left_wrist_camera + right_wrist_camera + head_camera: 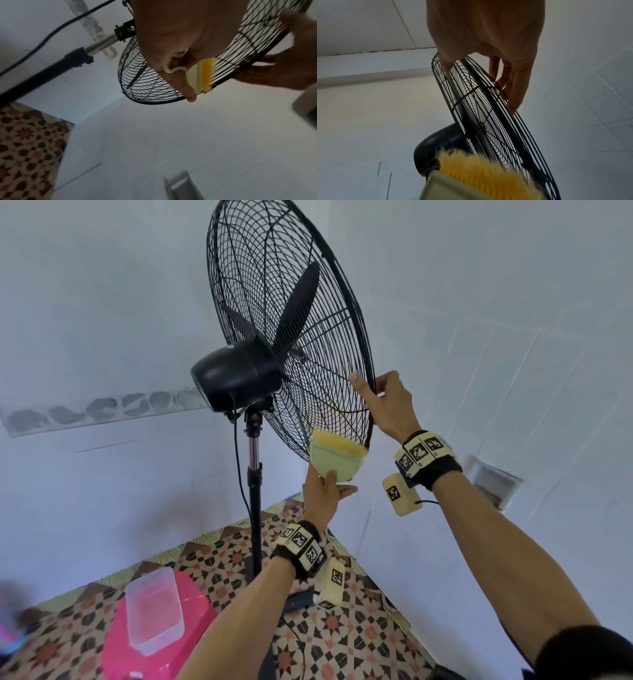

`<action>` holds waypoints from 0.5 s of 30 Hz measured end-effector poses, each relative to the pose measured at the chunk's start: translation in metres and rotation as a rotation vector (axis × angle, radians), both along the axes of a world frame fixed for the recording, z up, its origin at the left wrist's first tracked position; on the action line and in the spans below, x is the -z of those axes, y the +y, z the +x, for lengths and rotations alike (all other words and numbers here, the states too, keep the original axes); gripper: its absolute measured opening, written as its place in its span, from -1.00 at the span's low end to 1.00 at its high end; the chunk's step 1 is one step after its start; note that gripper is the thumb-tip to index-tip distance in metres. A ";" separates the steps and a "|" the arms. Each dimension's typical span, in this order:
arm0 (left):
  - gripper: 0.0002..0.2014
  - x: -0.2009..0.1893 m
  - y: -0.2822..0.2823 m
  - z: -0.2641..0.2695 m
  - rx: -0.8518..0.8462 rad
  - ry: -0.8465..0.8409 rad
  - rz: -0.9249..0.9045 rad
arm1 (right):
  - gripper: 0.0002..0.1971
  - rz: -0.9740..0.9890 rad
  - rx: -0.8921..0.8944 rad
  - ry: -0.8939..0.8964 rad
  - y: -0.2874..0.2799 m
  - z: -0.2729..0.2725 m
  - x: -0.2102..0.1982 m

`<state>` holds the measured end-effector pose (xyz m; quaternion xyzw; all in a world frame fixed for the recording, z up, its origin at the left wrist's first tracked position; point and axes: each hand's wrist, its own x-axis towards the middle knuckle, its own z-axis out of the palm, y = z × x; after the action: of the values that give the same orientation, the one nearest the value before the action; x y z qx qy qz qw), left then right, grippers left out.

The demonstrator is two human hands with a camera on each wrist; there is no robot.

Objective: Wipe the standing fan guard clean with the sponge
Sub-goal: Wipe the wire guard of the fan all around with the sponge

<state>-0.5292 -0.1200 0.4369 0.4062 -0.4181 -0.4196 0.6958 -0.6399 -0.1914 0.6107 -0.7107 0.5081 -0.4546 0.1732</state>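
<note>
Left hand [323, 494] has its fingers curled round the handle of what's really a yellow-bristled scrub brush [339, 453] rather than a sponge, bristles pushed up against the bottom of the fan guard [291, 337]. The right hand [387, 402], just above it, pinches the guard's rim, thumb on the rear mesh and fingers laid along the front. From the brush the uncleaned wire runs up and left toward the motor housing [236, 374], so I'd guess strokes go that way, brush hand nearer.

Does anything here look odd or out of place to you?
One thing: the tool in the left hand is no sponge but a brush with yellow bristles, pressed against the lower part of the fan guard. The right hand grips the guard's rim. Nothing looks spilled or broken.
</note>
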 end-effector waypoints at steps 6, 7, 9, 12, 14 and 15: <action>-0.81 0.020 -0.016 0.018 -0.037 -0.203 0.152 | -0.14 0.010 0.004 0.011 0.003 0.000 -0.003; -0.82 0.022 -0.016 0.021 -0.048 -0.210 0.186 | -0.15 0.014 0.000 0.010 0.003 0.000 -0.003; -0.81 0.021 -0.011 0.021 -0.037 -0.203 0.173 | -0.17 0.005 0.001 0.005 0.004 0.000 -0.002; -0.75 -0.001 0.005 0.013 -0.013 -0.159 -0.035 | -0.17 -0.015 0.013 0.002 0.003 -0.001 0.000; -0.71 -0.023 0.007 0.009 -0.026 -0.097 -0.165 | -0.18 -0.028 0.014 0.000 0.001 0.001 0.000; -0.69 -0.033 0.004 0.009 -0.036 -0.066 -0.194 | -0.17 -0.031 0.016 -0.007 0.000 0.002 0.000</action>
<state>-0.5201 -0.1162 0.4697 0.3580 -0.4722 -0.3508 0.7252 -0.6382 -0.1912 0.6111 -0.7076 0.5060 -0.4663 0.1606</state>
